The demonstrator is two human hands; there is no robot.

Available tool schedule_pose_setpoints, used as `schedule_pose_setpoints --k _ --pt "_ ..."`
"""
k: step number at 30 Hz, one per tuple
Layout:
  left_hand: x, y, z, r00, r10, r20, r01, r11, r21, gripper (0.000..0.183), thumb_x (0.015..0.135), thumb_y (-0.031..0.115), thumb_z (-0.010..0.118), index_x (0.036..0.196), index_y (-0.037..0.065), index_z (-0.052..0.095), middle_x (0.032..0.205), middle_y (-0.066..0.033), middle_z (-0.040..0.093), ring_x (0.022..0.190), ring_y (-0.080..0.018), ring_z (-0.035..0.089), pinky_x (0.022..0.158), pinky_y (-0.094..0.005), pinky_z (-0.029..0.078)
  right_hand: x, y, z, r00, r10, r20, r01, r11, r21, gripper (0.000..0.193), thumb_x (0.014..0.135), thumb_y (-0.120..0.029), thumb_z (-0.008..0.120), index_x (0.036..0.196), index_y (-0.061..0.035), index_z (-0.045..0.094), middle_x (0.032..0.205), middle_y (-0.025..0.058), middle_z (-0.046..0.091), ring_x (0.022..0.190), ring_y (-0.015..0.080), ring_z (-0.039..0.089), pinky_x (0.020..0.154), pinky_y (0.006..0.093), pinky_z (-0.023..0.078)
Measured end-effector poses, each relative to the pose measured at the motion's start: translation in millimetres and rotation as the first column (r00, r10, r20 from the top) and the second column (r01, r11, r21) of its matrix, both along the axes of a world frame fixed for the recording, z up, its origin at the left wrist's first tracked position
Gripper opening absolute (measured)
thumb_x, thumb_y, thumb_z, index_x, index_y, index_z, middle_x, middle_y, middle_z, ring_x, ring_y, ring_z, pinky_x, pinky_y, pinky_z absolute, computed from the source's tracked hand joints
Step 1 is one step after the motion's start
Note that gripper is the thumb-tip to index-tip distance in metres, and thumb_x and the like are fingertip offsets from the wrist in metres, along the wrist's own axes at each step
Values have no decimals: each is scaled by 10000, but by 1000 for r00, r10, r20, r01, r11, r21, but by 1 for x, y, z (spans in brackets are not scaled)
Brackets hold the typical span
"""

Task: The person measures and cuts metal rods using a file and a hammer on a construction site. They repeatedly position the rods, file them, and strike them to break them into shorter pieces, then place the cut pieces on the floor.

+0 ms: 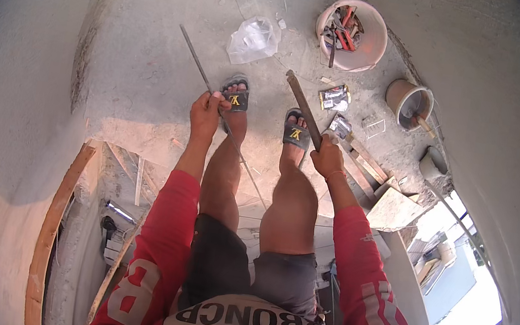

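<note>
My left hand [205,116] is closed around a long thin metal rod [196,57]. The rod slants from the upper left down past my left leg, and its lower part looks thinner. My right hand [329,157] grips the near end of a thicker grey-brown bar [303,105], whose far end looks notched or broken. I cannot tell whether this bar is wood or metal. Rod and bar are apart, both held over the concrete floor, close to my sandalled feet.
A pink bucket [371,44] of tools stands ahead on the right, with a smaller bucket [400,102] and a dark pot [433,164] nearer. A clear plastic bag [254,40] and wood offcuts [370,161] lie about. Openings flank me behind the floor's edge.
</note>
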State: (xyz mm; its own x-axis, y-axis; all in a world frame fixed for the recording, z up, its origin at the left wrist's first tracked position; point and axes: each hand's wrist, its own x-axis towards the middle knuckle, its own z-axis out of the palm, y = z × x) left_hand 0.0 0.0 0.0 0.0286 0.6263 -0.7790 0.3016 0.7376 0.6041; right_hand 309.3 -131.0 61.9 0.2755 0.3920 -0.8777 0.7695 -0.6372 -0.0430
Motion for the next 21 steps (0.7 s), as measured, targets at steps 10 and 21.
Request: schedule_pose_setpoints --k 10,21 --pt "-24 24 58 993 18 116 15 962 -274 378 1049 444 473 965 86 556 1051 -123 694 1088 -265 662 963 -369 495 -40 -21 -92 918 -378 119 372 926 72 308 946 -132 537 1252 -120 504 953 166 711 918 350 711 768 493 562" --pt "-3 21 131 968 -175 178 206 964 -170 408 1032 470 490 1025 66 541 1172 -156 629 1212 -326 592 1064 -414 460 -90 -73 -45 672 -736 -82 740 672 32 329 919 -160 536 1230 -79 606 1138 164 672 1092 327 656 989 482 456"
